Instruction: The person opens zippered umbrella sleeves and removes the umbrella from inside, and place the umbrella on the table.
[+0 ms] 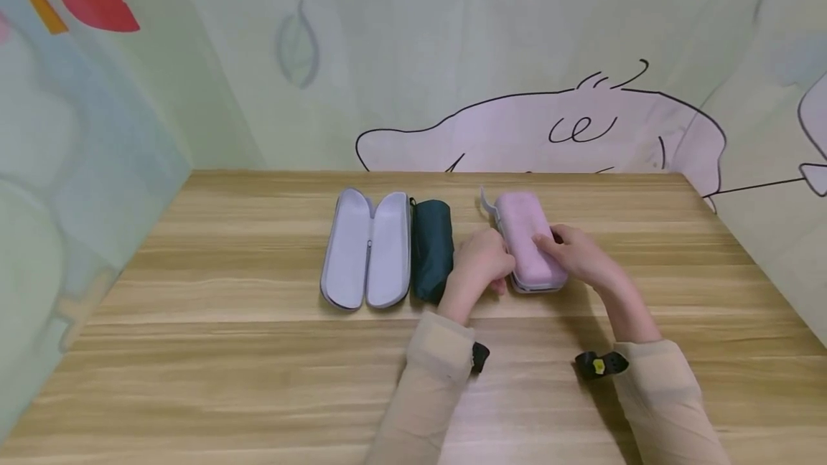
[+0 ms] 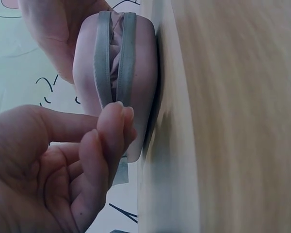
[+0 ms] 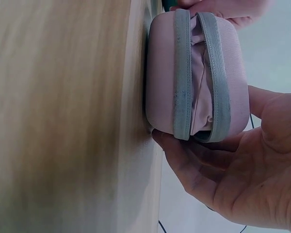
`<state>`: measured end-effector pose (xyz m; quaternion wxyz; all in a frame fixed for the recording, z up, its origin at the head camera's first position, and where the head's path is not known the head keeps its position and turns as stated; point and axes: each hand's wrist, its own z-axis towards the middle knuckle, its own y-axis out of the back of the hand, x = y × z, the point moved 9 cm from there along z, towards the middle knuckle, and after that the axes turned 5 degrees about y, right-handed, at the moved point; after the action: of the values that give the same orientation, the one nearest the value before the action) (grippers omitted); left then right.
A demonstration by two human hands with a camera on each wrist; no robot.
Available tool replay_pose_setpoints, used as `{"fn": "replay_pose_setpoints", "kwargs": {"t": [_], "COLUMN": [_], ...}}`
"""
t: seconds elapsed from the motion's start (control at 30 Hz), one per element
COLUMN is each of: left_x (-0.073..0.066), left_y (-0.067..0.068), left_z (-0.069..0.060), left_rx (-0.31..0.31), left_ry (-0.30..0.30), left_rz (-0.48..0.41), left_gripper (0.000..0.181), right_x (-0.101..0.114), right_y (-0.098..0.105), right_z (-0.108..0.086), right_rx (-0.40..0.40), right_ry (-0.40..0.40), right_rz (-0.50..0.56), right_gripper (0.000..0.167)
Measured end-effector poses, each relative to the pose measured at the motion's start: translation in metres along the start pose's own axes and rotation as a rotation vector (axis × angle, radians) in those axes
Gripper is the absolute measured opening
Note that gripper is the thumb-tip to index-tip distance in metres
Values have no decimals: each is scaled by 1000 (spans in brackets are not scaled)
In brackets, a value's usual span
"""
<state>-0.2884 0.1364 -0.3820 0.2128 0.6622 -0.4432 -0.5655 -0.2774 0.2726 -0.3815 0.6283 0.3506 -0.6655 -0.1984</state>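
A pink zippered case (image 1: 528, 239) with grey zipper tape and a small grey strap lies on the table. Its zip gapes along the near end, where folded pink lining (image 3: 201, 87) shows. My right hand (image 1: 584, 257) holds it from the right, thumb on top and fingers round the side, low down in the right wrist view (image 3: 242, 170). At the case's left near corner, my left hand (image 1: 481, 264) pinches at the zipper with thumb and fingertips (image 2: 117, 114). Any zipper pull between those fingers is hidden.
Left of my left hand lies a dark green pouch (image 1: 433, 250) with a drawstring. Beside it, an opened hard glasses case (image 1: 345, 257) shows its pale lavender lining. The wooden table (image 1: 226, 350) ends at a printed cloth backdrop (image 1: 413, 56).
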Motion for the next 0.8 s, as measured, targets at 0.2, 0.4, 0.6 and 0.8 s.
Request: {"fn": "replay_pose_setpoints", "kwargs": {"t": [0.2, 0.4, 0.6, 0.8], "left_x": [2, 2, 4, 9], "left_y": [1, 1, 3, 2], "left_z": [2, 4, 7, 11], "left_rx": [-23, -50, -106, -140], "left_ry": [18, 34, 52, 94], "left_rz": [7, 0, 20, -12], "left_gripper": [35, 30, 29, 30], "right_x": [2, 1, -2, 0], "right_y": [0, 1, 1, 1], "right_z": [1, 1, 2, 1], "right_rx": [-1, -5, -9, -1], "right_ry": [18, 17, 4, 5], "right_rz": [6, -6, -15, -12], "right_gripper": [57, 58, 57, 59]}}
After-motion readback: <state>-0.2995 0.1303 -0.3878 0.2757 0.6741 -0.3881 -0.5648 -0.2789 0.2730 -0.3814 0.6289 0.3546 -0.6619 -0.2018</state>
